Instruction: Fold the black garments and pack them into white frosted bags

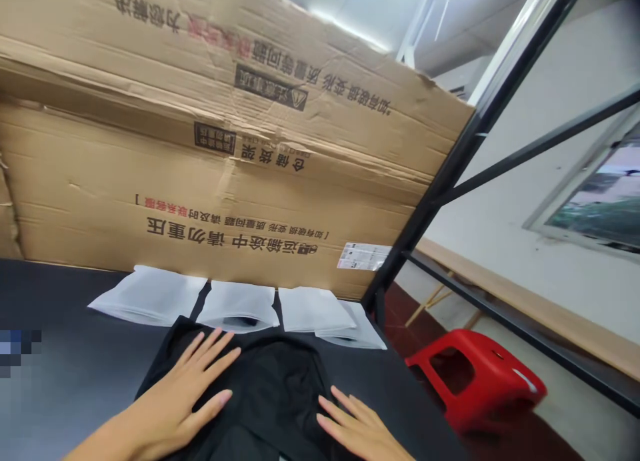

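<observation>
A black cloth garment (280, 387) lies spread on the dark tabletop at the bottom middle, its near part cut off by the frame edge. My left hand (185, 394) rests flat on the garment's left side, fingers spread and pointing away from me. On the other side, my right hand (355, 424) touches the garment's right edge with its fingers stretched out. Neither hand grips anything. Just beyond the cloth lie several flat white pouches in a row, among them a left pouch (155, 294), a middle pouch (240, 304) and a right pouch (315, 307).
A large printed cardboard sheet (210, 194) stands along the table's back edge. A black metal frame post (430, 201) rises at the right corner. Beyond the dark table (75, 367), a red plastic stool (485, 374) is on the floor to the right.
</observation>
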A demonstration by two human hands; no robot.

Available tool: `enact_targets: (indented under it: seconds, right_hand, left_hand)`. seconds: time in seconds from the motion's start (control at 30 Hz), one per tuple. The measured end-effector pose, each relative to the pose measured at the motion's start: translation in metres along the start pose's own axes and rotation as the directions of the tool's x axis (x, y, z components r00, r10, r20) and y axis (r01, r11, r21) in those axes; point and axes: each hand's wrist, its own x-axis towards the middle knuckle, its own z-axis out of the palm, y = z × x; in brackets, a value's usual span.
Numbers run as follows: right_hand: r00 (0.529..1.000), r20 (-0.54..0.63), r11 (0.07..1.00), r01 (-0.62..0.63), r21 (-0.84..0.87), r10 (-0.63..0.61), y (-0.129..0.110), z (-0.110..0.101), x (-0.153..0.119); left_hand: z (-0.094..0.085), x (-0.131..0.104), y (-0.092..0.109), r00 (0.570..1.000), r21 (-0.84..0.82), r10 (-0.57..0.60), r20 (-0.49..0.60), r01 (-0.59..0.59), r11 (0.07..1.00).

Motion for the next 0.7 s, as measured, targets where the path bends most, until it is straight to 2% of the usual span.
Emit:
enact_targets:
  seconds: [0.1, 0.23, 0.3, 0.37, 0.47, 0.53, 0.6, 0.7]
  right_hand:
    - [0.994, -0.018, 0.994, 0.103, -0.025, -0.103, -0.006, -0.002, 0.013]
    - [0.983, -0.032, 0.983, 0.181, -0.024, -0.182, -0.021, -0.006, 0.018]
    - [0.985, -0.078, 0.988, 0.153, -0.014, -0.153, -0.03, -0.008, 0.017]
    - [0.987, -0.151, 0.998, 0.065, 0.007, -0.063, -0.037, -0.009, 0.022]
    - [0.974, -0.224, 1.0, -0.02, 0.004, 0.02, -0.04, -0.005, 0.039]
    - [0.965, -0.261, 0.999, -0.009, -0.051, -0.005, -0.038, 0.001, 0.051]
    - [0.939, -0.337, 0.989, 0.016, -0.148, -0.065, -0.035, 0.008, 0.057]
    - [0.835, -0.504, 0.944, 0.053, -0.327, -0.221, -0.039, 0.018, 0.052]
  left_hand:
    - [-0.005, 0.0, 0.007, 0.994, -0.054, 0.105, 0.03, -0.103, 0.993]
    - [-0.002, -0.001, 0.004, 0.996, -0.103, 0.07, 0.056, -0.064, 0.993]
    - [0.0, -0.002, 0.002, 0.997, -0.141, 0.034, 0.065, -0.025, 0.99]
    - [0.0, -0.001, 0.002, 0.995, -0.185, 0.017, 0.095, 0.001, 0.983]
    - [-0.003, 0.0, 0.004, 0.985, -0.273, -0.025, 0.168, 0.071, 0.959]
    - [-0.005, 0.0, 0.005, 0.974, -0.359, -0.098, 0.207, 0.168, 0.918]
    - [-0.005, 0.001, 0.006, 0.954, -0.469, -0.212, 0.213, 0.29, 0.834]
    - [-0.005, 0.006, 0.003, 0.912, -0.631, -0.362, 0.192, 0.397, 0.666]
